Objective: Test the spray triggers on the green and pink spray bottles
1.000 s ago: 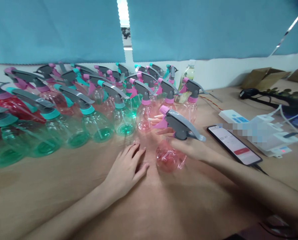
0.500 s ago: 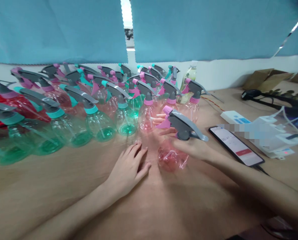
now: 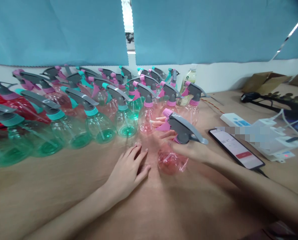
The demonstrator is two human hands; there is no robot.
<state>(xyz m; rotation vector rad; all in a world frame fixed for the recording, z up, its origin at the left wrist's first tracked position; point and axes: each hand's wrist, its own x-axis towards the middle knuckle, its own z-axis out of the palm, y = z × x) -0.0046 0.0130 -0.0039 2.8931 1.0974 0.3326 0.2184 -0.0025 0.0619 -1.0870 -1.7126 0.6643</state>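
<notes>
My left hand [image 3: 127, 170] lies flat on the wooden table, fingers spread, with nothing in it. To its right stands a pink spray bottle [image 3: 172, 160] with a grey and pink trigger head. My right hand [image 3: 179, 145] is behind that bottle, partly hidden by it, its fingers stretched out to the left past the pink trigger. Whether the palm touches the bottle cannot be made out. Beyond the fingertips is another pink spray bottle [image 3: 146, 121], beside a green spray bottle [image 3: 126, 125] in the front row.
Several green and pink spray bottles fill the back and left. On the right lie a phone [image 3: 235, 148] and a white power strip [image 3: 264, 133] with cables. Cardboard [image 3: 264, 81] and a black object [image 3: 271, 100] are at the back right. A labelled bottle [image 3: 190, 78] stands near the wall.
The view has shifted very slightly, so most things appear a little lower. Both hands and the near pink bottle keep nearly the same places.
</notes>
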